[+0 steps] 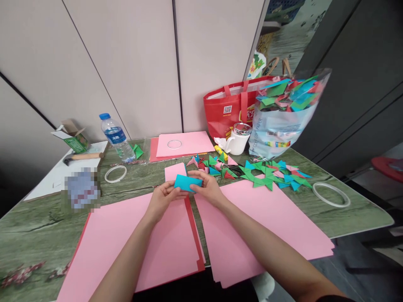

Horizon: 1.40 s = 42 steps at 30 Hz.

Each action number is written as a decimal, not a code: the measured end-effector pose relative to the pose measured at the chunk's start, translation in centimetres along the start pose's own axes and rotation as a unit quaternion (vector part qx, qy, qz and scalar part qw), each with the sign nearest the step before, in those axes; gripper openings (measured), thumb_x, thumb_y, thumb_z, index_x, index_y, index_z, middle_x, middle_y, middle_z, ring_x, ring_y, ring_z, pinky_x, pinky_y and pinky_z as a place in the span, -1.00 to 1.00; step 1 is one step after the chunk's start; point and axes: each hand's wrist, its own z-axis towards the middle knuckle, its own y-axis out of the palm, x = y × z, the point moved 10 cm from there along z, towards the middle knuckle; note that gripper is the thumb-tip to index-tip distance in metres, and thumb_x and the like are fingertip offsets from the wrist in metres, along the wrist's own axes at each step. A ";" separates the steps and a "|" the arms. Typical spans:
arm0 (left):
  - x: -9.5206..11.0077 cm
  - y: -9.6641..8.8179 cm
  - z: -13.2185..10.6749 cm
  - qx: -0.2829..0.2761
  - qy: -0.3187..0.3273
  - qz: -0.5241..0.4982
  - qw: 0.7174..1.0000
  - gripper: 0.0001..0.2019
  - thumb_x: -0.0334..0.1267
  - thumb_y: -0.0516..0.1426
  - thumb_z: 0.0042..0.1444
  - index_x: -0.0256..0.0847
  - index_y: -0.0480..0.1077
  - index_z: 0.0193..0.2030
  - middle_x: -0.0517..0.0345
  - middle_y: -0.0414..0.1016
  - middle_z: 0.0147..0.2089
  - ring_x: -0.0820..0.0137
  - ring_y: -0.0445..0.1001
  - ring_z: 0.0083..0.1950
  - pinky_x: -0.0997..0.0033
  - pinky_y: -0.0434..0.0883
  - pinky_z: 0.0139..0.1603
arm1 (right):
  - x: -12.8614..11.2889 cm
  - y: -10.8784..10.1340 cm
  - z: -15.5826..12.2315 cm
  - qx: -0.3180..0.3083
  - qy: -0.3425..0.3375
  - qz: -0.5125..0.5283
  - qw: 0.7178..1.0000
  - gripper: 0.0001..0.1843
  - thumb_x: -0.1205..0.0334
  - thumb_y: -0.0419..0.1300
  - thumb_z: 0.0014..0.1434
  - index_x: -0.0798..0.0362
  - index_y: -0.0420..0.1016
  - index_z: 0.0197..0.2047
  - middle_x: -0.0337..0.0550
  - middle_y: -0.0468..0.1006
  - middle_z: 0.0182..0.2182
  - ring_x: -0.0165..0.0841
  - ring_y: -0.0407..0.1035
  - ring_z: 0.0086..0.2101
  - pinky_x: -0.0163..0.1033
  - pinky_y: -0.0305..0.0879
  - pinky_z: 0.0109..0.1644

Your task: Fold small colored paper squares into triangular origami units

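While pink sheets (168, 247) are lying near, we are pinching a blue paper rectangle (186, 183) with left hand (164, 196) and right hand (208, 188), presumably steadying it.

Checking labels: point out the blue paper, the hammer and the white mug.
Blue paper (185, 183), head view: middle of its face.
Hammer (84, 156), head view: wooden handle.
White mug (238, 143), head view: side of its body.

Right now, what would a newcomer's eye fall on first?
Probably the bright blue paper, held by the left hand and right hand at mid-view. Next, the plastic bag stuffed with colourful folded pieces, right of the red bag. Big pink sheets fill the foreground.
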 end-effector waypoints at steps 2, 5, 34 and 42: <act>-0.3 -0.7 0.1 0.029 0.000 0.027 0.999 -0.71 -0.18 0.20 -0.09 -0.31 0.37 -0.25 -0.01 0.58 -0.34 0.21 0.54 -0.29 0.17 0.42 -0.14 | -0.1 0.3 -0.1 -0.003 0.003 0.008 1.000 -0.51 0.29 0.23 -0.10 0.02 0.34 -0.03 -0.13 0.46 -0.19 -0.28 0.36 -0.16 -0.24 0.32 -0.21; -0.3 -1.6 0.1 0.067 0.004 0.035 0.997 -0.73 -0.14 0.21 -0.12 -0.30 0.37 -0.34 0.03 0.57 -0.42 0.21 0.55 -0.35 0.18 0.45 -0.22 | 0.0 0.6 -0.2 -0.005 0.025 0.004 1.000 -0.63 0.17 0.22 -0.05 0.04 0.43 -0.11 -0.14 0.49 -0.22 -0.27 0.37 -0.21 -0.21 0.33 -0.20; 1.9 -2.2 -0.3 0.137 0.103 0.256 0.951 -0.48 -0.29 0.14 -0.08 -0.24 0.22 0.09 0.08 0.52 -0.26 0.33 0.47 -0.28 0.39 0.39 -0.29 | 2.2 3.1 -1.2 -0.067 0.113 0.097 0.987 -0.68 0.00 0.17 -0.03 0.09 0.48 -0.32 -0.21 0.50 -0.41 -0.31 0.42 -0.36 -0.13 0.40 -0.24; 1.1 -2.5 -0.2 0.132 0.070 0.166 0.975 -0.64 -0.17 0.17 -0.10 -0.29 0.41 -0.15 0.08 0.52 -0.30 0.31 0.46 -0.33 0.39 0.39 -0.35 | 2.4 2.7 -1.1 -0.053 0.120 0.084 0.988 -0.70 0.01 0.18 -0.04 0.10 0.44 -0.41 -0.22 0.45 -0.46 -0.32 0.39 -0.41 -0.15 0.40 -0.32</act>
